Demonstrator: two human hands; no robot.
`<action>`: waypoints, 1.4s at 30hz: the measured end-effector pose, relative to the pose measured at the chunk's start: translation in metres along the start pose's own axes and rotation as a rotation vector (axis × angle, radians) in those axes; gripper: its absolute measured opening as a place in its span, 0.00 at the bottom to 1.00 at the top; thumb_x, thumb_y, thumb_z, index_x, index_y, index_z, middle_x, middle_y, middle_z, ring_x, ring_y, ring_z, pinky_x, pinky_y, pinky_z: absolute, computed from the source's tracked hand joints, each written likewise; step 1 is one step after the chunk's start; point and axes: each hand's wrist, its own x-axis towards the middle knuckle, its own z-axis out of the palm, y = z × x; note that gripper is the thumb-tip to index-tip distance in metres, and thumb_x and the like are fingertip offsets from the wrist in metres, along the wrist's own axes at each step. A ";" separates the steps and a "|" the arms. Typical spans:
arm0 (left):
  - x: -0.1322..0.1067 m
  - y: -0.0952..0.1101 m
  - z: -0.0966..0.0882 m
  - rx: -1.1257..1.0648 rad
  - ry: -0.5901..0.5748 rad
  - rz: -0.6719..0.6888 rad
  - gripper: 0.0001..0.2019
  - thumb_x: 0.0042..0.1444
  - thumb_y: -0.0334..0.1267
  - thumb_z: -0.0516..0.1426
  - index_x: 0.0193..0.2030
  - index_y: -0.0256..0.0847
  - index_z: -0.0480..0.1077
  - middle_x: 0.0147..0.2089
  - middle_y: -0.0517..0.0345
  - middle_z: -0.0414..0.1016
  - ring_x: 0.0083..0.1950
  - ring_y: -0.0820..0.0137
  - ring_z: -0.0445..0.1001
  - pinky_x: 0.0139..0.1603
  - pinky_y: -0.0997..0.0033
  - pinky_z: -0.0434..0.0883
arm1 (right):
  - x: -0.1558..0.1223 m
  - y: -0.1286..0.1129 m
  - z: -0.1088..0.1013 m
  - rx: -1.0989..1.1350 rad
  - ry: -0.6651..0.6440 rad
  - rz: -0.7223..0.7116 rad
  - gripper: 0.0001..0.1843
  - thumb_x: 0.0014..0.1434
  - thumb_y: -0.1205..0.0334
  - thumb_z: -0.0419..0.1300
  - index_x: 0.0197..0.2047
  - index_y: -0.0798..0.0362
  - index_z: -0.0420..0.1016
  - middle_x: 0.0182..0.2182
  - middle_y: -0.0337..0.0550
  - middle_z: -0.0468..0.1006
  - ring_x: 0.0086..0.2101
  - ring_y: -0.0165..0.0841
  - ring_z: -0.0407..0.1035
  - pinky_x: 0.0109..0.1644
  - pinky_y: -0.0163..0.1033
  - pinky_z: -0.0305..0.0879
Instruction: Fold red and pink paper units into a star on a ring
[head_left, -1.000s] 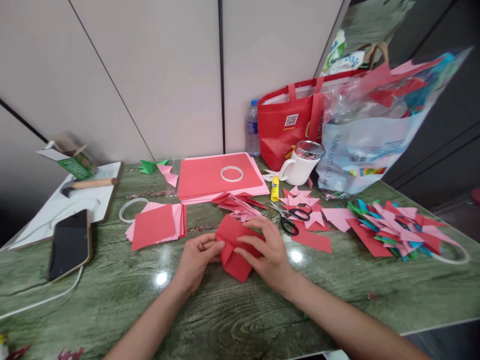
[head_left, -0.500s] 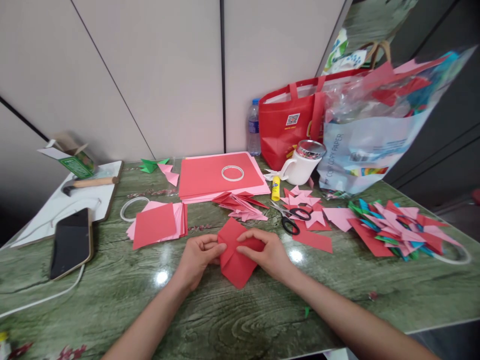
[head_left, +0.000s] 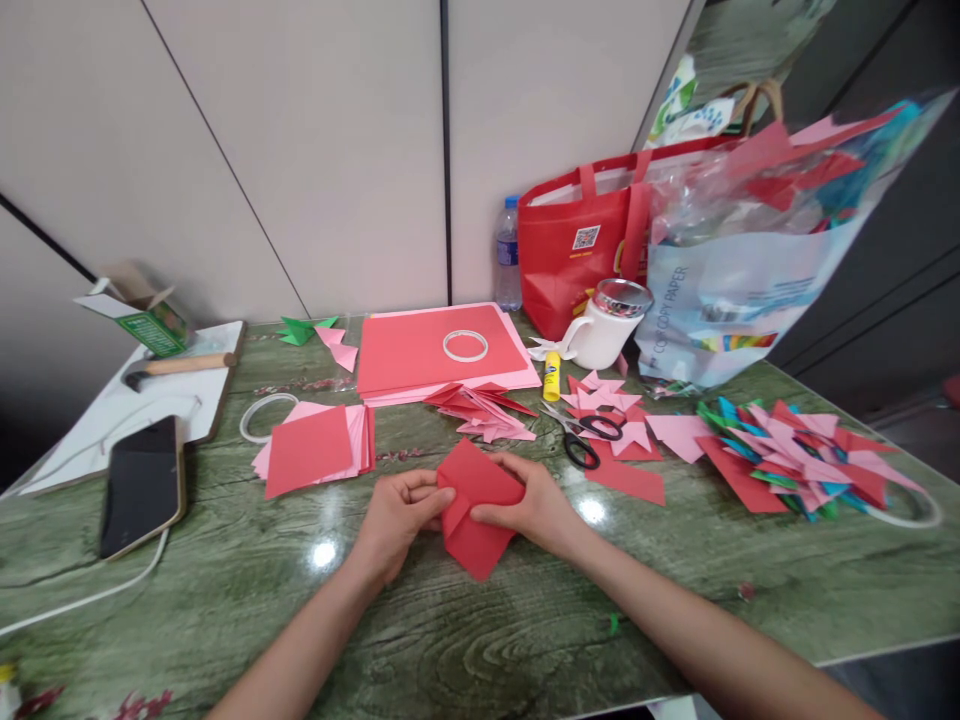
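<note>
Between my hands, low over the front middle of the table, is a red square of paper (head_left: 480,485) with creases across it. My left hand (head_left: 401,520) pinches its left edge, thumb on top and fingers curled behind. On the right side, my right hand (head_left: 532,505) grips the sheet, its thumb lying on the face near the centre and the other fingers at the upper right edge. Just beyond lies a pile of folded red and pink paper pieces (head_left: 484,412). Black-handled scissors (head_left: 581,440) rest to the right of it.
Left of my hands is a stack of red and pink squares (head_left: 309,450), with a phone (head_left: 144,485) farther left. A glue stick (head_left: 551,377), a white mug (head_left: 604,335) and a red bag (head_left: 570,250) stand behind. Coloured folded pieces (head_left: 802,455) are heaped at right.
My right thumb and fingers have shifted on the red paper, the fingers now up at its right edge. The sheet has turned slightly; my left hand keeps its pinch.
</note>
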 end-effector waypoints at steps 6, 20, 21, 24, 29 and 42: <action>-0.002 0.000 0.002 0.013 -0.002 0.026 0.13 0.39 0.39 0.67 0.31 0.33 0.75 0.26 0.53 0.80 0.25 0.70 0.75 0.28 0.75 0.71 | 0.000 -0.001 0.001 0.002 0.032 0.058 0.21 0.38 0.61 0.69 0.38 0.56 0.73 0.33 0.41 0.78 0.34 0.36 0.70 0.39 0.38 0.66; -0.005 0.001 0.006 0.035 0.024 0.009 0.13 0.37 0.41 0.67 0.28 0.34 0.75 0.23 0.55 0.78 0.22 0.71 0.74 0.25 0.77 0.69 | -0.002 0.000 0.004 0.114 -0.043 0.123 0.16 0.42 0.61 0.66 0.37 0.56 0.76 0.31 0.39 0.78 0.29 0.32 0.68 0.32 0.34 0.63; -0.005 0.001 0.006 0.036 0.024 0.008 0.13 0.37 0.40 0.67 0.28 0.34 0.75 0.23 0.55 0.78 0.22 0.72 0.74 0.25 0.76 0.69 | -0.002 0.001 0.003 0.116 -0.046 0.130 0.16 0.42 0.61 0.66 0.37 0.56 0.76 0.30 0.39 0.78 0.28 0.32 0.68 0.32 0.34 0.62; -0.004 0.002 0.005 0.039 0.002 -0.001 0.13 0.37 0.40 0.67 0.29 0.34 0.75 0.23 0.55 0.78 0.23 0.72 0.73 0.25 0.77 0.69 | -0.001 0.003 0.003 0.111 -0.042 0.145 0.16 0.41 0.62 0.67 0.36 0.57 0.76 0.28 0.38 0.77 0.26 0.31 0.66 0.30 0.33 0.61; -0.005 0.009 0.002 0.066 -0.053 -0.010 0.13 0.40 0.42 0.66 0.30 0.33 0.76 0.24 0.53 0.78 0.24 0.70 0.74 0.27 0.73 0.71 | -0.001 0.003 0.003 0.159 -0.047 0.164 0.16 0.41 0.61 0.67 0.35 0.57 0.76 0.28 0.38 0.77 0.26 0.30 0.66 0.30 0.33 0.61; -0.005 0.008 0.002 0.076 -0.051 0.051 0.15 0.41 0.47 0.64 0.24 0.35 0.74 0.22 0.55 0.77 0.23 0.70 0.74 0.28 0.74 0.72 | -0.002 0.002 0.002 0.283 -0.067 0.214 0.16 0.39 0.61 0.69 0.33 0.57 0.75 0.27 0.37 0.76 0.26 0.29 0.66 0.32 0.34 0.62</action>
